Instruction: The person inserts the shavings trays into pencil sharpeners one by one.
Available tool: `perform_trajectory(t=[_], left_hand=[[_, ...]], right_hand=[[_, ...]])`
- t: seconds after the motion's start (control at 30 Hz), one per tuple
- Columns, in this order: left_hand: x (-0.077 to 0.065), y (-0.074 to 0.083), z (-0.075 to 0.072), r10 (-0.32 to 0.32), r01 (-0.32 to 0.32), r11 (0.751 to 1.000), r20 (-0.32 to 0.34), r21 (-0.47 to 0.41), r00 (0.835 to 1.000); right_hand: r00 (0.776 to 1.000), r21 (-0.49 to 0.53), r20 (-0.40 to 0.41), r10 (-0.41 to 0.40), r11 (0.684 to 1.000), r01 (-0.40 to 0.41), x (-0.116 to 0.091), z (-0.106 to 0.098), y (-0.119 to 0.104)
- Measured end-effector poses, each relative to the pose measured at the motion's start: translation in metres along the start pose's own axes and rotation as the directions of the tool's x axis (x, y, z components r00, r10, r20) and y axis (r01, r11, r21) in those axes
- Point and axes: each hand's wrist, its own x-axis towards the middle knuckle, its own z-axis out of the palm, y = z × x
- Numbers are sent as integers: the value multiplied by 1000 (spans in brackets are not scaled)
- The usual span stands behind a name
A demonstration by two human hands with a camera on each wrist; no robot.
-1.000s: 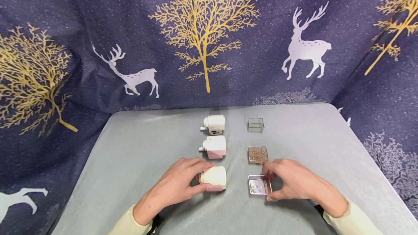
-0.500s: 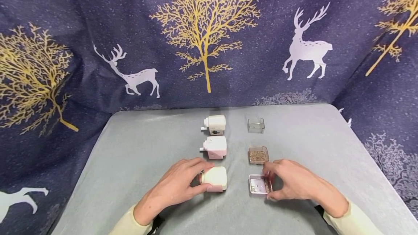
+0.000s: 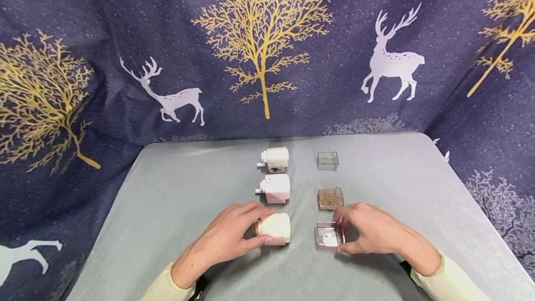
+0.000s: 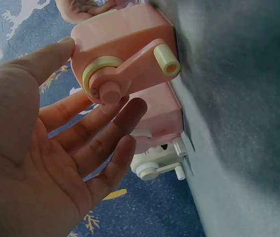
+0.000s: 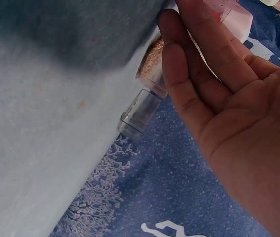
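Note:
My left hand (image 3: 225, 235) holds the nearest crank pencil sharpener (image 3: 276, 229) by its sides, thumb on the near side and fingers on the far side. In the left wrist view this sharpener (image 4: 125, 37) is pink, with a pink crank and a cream knob facing the palm. My right hand (image 3: 374, 230) pinches the right end of a clear, pink-tinged shavings drawer (image 3: 328, 237) between thumb and fingers. A few shavings lie in that drawer. In the right wrist view the fingers mostly hide the drawer.
Behind stand a white-and-pink sharpener (image 3: 277, 188) and a white sharpener (image 3: 277, 158), cranks to the left. On the right lie a drawer full of brown shavings (image 3: 330, 199) and a clear grey drawer (image 3: 328, 158). A deer-print cloth (image 3: 313, 120) hangs behind the grey table (image 3: 179, 180).
My right hand has shifted slightly left with the drawer, whose tilt looks a little different. The left hand and its sharpener have stayed put.

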Motion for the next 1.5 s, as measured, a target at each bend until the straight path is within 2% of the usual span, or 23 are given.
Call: perform_trajectory(t=[0.17, 0.33, 0.63, 0.8, 1.03, 1.5], left_hand=[[0, -1, 0, 8, -8, 1000, 1, 28, 1000], [0, 0, 1, -3, 3, 1000, -1, -21, 1000], [1, 0, 2, -6, 6, 999, 4, -49, 1000], [1, 0, 2, 9, -9, 1000, 1, -18, 1000], [0, 1, 2, -7, 6, 999, 27, 40, 1000], [1, -1, 4, 3, -4, 1000, 19, 13, 1000]], right_hand=[[1000, 33, 2, -6, 999, 6, 2, 2, 0], [1000, 52, 7, -9, 999, 9, 4, 3, -1], [1000, 52, 12, -19, 998, 19, 10, 6, -3], [1000, 49, 18, -17, 999, 16, 13, 8, -5], [999, 52, 25, -22, 998, 21, 17, 8, -7], [999, 64, 20, -45, 997, 44, 24, 12, -11]])
